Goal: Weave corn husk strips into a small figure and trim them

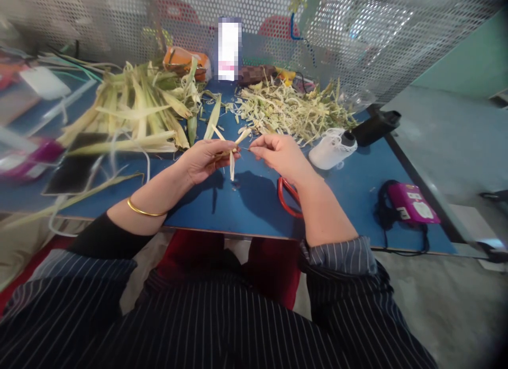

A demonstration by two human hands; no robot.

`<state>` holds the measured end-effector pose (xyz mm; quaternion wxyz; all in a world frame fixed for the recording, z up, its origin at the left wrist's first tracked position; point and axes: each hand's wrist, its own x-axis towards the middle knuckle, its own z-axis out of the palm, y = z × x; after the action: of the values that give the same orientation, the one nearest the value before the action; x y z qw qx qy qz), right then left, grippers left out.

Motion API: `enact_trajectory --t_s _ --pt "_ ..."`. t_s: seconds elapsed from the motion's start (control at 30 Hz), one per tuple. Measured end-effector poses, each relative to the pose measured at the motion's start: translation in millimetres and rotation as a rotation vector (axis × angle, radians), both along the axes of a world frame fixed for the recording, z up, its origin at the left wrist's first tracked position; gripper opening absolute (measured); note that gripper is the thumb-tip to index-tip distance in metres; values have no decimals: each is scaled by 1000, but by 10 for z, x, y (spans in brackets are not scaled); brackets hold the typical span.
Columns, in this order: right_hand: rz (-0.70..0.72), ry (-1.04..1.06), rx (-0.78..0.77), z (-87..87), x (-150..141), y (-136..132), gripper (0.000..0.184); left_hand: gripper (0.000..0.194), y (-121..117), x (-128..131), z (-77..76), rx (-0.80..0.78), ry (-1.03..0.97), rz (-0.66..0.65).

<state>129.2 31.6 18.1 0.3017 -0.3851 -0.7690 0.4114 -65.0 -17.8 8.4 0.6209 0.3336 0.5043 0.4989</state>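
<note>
While the left hand (pixel 208 158) clamps a splayed pale husk piece (pixel 232 169) between thumb and fingers above a blue table (pixel 337 205), the right hand (pixel 280 156), just beside it, holds thumb and forefinger together on a thin strand (pixel 245 149), with heaped husks (pixel 138 104) and husk shreds (pixel 291 109) beyond.

Can read no text. Find white labels (pixel 421 209) on purple box (pixel 408 201) at 3 o'clock, too small; pixelated bright screen (pixel 229 47) at 12.

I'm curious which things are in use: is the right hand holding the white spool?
No, the white spool rests on the blue table, while the right hand pinches something thin between its fingers.
</note>
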Motion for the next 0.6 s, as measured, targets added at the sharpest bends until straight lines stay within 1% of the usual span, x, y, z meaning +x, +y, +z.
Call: enact_trajectory --t_s 0.13,0.2,0.3,0.4,0.5,0.57,0.6 --pt "-32 -10 -22 17 87 44 14 11 39 -31 -9 -9 -90 91" --pt "-52 -33 14 42 128 57 13 12 46 -36 -20 -4 -120 113" --pt "-114 -9 145 63 151 71 12 15 44 -31 -33 -9 -118 120" --pt "-208 35 306 57 128 75 12 17 36 -21 -38 -15 -59 121" --pt "-292 -17 492 42 95 69 12 21 28 -14 -34 19 -1 162" --pt "-292 -75 574 27 75 61 12 23 18 -8 -22 53 11 180" --pt "-267 -95 585 18 63 56 12 24 10 -2 -14 69 11 175"
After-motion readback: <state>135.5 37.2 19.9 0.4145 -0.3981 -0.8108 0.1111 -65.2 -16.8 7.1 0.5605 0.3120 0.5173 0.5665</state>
